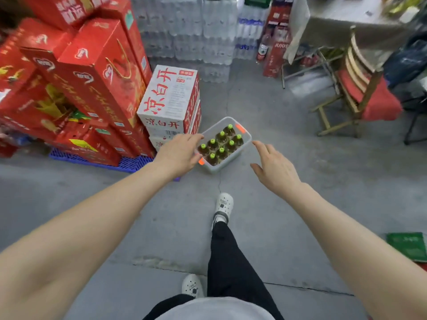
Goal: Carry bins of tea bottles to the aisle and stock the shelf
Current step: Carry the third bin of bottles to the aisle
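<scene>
bin (pixel 233 158) on floor (pixel 288 181), full of tea bottles (pixel 221 144) | left hand (pixel 179 153) fingers spread, empty | right hand (pixel 275 167) fingers spread, empty

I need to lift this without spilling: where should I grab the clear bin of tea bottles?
Grip the clear bin by its two short ends, at the orange latches, one hand per end from outside. It is long, open-topped and packed with upright bottles, so level, two-handed lifting seems safest.

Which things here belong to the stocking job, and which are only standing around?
Job: clear bin; tea bottles with green caps; left hand; right hand.

Standing around: red cartons; white cartons; water packs; folding chair.
</scene>
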A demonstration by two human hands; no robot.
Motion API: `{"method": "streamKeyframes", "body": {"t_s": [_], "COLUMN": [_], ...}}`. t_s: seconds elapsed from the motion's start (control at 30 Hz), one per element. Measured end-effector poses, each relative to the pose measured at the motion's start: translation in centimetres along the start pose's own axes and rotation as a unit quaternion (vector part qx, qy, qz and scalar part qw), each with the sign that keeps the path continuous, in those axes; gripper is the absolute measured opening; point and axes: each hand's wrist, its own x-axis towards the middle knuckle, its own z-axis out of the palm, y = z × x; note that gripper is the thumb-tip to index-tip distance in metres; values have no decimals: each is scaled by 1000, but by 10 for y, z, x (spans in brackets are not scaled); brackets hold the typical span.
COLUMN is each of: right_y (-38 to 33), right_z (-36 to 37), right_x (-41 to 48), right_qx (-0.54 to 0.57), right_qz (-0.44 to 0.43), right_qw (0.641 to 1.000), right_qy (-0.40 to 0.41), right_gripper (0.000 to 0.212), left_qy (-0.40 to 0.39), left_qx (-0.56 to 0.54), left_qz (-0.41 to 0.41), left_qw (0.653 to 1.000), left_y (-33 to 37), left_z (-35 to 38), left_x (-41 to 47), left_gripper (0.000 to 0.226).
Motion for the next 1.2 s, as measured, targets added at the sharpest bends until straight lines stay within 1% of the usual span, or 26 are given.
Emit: {"method": "streamKeyframes", "body": {"t_s": [0.1,0.23,0.37,0.53,0.67,0.73,0.8,0.9,0.97,1.07,1.13,1.2], "right_y": [28,65,100,136,158,166,173,182,186,189,190,188], "right_z": [22,52,96,185,286,343,396,467,502,533,548,559], "right_x": [77,175,259,348,404,428,448,466,472,474,473,471], "right_qx": [15,41,41,70,103,133,179,255,283,321,346,392], "right_qz": [19,61,87,144,216,276,346,452,505,541,558,575], "right_qw": [999,994,984,967,947,927,896,829,788,749,733,706], "right_qy": [-22,-86,-149,-197,-214,-217,-213,-206,-211,-209,-178,-133], "right_gripper": [61,61,59,59,59,62,64,71,79,83,79,71], "left_qy": [-25,-63,-106,-151,-196,-222,-236,-228,-213,-191,-195,-213], "left_qx": [-8,-39,-49,-46,-37,-24,-18,-15,-8,-15,-31,-32], "left_qz": [-11,-61,-79,-92,-85,-73,-66,-68,-75,-102,-116,-112], "left_qw": [1000,995,990,983,976,972,969,971,974,976,973,970], "left_y": [-22,-49,-82,-131,-172,-190,-203,-218,-224,-231,-237,-243], "left_z": [16,46,94,173,269,323,375,443,476,506,517,523], "left_x": [88,196,287,389,462,490,513,539,553,572,584,592], "left_gripper": [58,56,55,54,58,64,68,74,78,78,74,63]}}
